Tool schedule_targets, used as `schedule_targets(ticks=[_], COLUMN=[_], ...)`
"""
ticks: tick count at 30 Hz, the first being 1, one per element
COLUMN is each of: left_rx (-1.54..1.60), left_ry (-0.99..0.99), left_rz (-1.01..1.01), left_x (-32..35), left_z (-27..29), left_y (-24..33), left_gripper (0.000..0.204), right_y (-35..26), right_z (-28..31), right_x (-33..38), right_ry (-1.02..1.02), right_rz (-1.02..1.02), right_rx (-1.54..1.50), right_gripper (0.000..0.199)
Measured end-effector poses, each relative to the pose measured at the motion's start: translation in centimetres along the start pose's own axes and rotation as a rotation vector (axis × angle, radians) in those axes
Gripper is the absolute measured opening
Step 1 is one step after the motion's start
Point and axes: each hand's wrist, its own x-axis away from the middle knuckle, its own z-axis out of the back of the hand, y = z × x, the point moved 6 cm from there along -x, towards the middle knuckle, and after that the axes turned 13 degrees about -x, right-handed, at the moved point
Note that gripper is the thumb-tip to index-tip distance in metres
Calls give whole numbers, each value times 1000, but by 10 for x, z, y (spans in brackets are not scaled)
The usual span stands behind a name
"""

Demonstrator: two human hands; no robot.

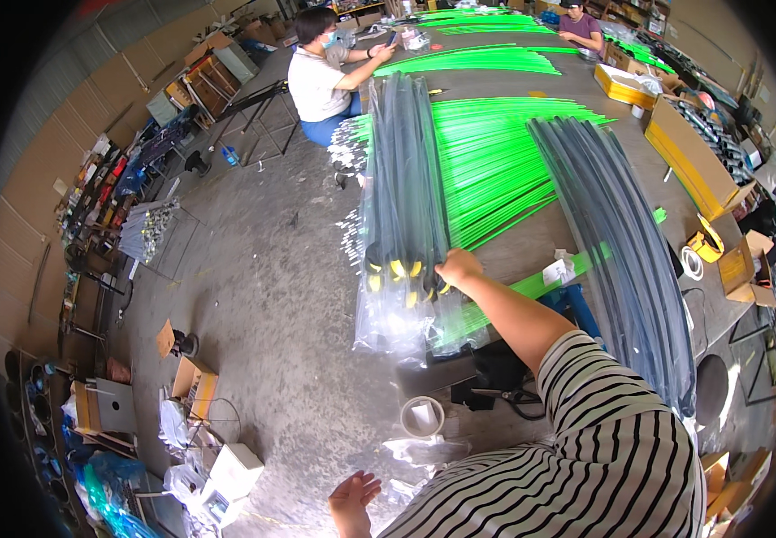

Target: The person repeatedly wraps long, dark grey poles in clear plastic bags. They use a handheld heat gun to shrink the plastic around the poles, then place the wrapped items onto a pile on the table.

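A long bundle of dark grey tubes in a clear plastic bag (406,170) lies lengthwise on the table, with yellow-marked ends toward me. My right hand (460,269) reaches forward and is closed on the right edge of this bag, beside the yellow ends. Loose clear plastic (401,323) spreads past those ends at the near table edge. Low in the view, my left hand (353,502) hangs off the table over the floor, fingers slightly curled and apart, holding nothing. Right of the bag, bright green rods (495,161) lie fanned out. A second dark bundle (616,233) in clear plastic stretches along the right.
Black-handled scissors (518,397) and a round white container (422,417) are near me. Yellow tape (704,242) and open cardboard boxes (746,269) line the right side. One person (323,85) sits at the far left of the table, another (580,31) at the back.
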Motion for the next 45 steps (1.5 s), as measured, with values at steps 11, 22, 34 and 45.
schedule_targets(ticks=[11, 22, 34, 45], left_rx=[-4, 40, 741, 510], left_ry=[-158, -473, -645, -768], left_rz=[-67, -374, -480, -420], left_x=[-25, -93, -90, -32], left_z=[1, -75, -80, -109], left_y=[23, 115, 286, 191], left_gripper=[28, 44, 47, 16], right_y=[7, 38, 70, 102], right_z=[65, 101, 41, 53], right_x=[72, 401, 545, 514], right_ry=[-272, -311, -921, -969], right_rz=[-257, -214, -92, -293], right_rx=[-1516, -1363, -1812, -1773], right_gripper=[14, 26, 29, 37])
